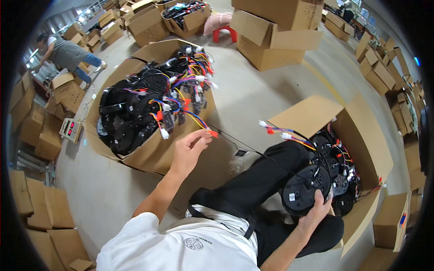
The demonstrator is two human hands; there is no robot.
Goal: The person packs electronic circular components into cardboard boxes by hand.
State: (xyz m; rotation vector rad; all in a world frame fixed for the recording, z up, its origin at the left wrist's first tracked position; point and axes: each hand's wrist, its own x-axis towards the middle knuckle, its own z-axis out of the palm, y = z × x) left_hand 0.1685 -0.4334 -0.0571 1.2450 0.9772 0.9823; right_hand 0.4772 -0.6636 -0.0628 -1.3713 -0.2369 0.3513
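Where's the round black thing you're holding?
In the head view, the round black thing is right of centre, in the right hand, beside an open cardboard box.

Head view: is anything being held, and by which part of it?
The right hand holds a round black unit by its lower-right edge. The left hand is at a red connector; whether it grips this cannot be told.

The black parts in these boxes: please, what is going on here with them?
A seated person holds a round black part in the right hand, beside the right box. The left hand is at a red plug by the left box; whether it grips the plug is unclear. Both boxes contain more black parts.
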